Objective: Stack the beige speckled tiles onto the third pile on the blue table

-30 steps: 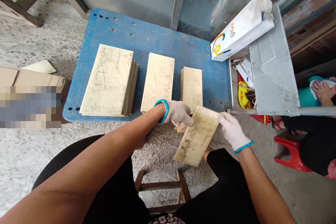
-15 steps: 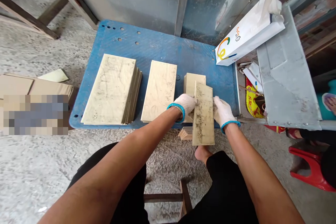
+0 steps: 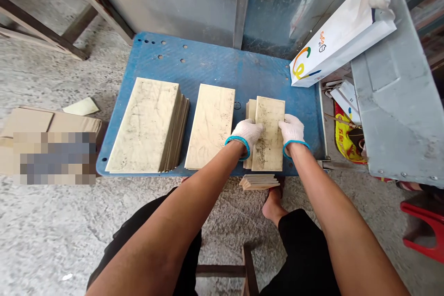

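Observation:
Both hands wear white knit gloves with blue cuffs. Between them is a pale, dark-speckled rectangular board, held over the right-hand stack of boards. My left hand grips its left edge, with the thumb on the top face. Along the opposite edge, my right hand is closed on the board. Left of my hands lies a low stack of similar boards. Farther left stands a taller stack of larger boards. All the stacks rest on a blue table.
A white paper bag leans at the table's right end beside a grey metal panel. More thin boards show below the front edge. A cardboard box is on the floor at left, a red stool at right.
The board has moved away from me, from overhanging the table's front edge to lying over the right-hand stack. Both hands moved with it, and the camera view has shifted slightly.

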`<state>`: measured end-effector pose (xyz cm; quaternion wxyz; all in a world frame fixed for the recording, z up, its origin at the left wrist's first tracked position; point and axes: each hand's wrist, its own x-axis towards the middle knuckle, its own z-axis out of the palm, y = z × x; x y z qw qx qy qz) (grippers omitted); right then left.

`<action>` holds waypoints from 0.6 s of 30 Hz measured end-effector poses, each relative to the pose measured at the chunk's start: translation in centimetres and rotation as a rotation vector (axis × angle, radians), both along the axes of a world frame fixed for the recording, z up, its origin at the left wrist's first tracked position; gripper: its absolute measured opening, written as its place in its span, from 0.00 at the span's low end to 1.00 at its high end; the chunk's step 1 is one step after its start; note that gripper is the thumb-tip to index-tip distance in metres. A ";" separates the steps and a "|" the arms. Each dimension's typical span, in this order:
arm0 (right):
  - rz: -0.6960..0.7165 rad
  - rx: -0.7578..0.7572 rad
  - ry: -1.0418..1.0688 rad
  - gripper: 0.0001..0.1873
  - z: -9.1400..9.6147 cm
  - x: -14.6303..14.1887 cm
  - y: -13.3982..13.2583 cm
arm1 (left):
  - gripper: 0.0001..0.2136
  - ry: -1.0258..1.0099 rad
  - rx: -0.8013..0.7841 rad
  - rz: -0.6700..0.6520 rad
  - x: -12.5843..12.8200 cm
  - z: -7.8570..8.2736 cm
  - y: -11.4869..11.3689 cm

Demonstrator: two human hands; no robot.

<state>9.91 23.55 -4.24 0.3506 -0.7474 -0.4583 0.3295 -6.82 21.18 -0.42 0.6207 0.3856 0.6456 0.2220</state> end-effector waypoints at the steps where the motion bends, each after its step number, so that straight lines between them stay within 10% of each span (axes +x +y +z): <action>1: 0.018 -0.010 -0.051 0.15 0.2 -0.1 0.1 | 0.13 0.013 0.007 -0.008 0.0 -0.1 0.0; 10: 0.128 -0.067 -0.304 0.03 1.9 -1.9 0.1 | 0.21 0.399 0.075 -0.255 -0.3 2.9 -0.2; 18: 0.034 0.017 -0.124 0.16 -0.1 -0.9 -0.9 | 0.30 0.721 0.237 -0.445 0.5 6.4 -2.0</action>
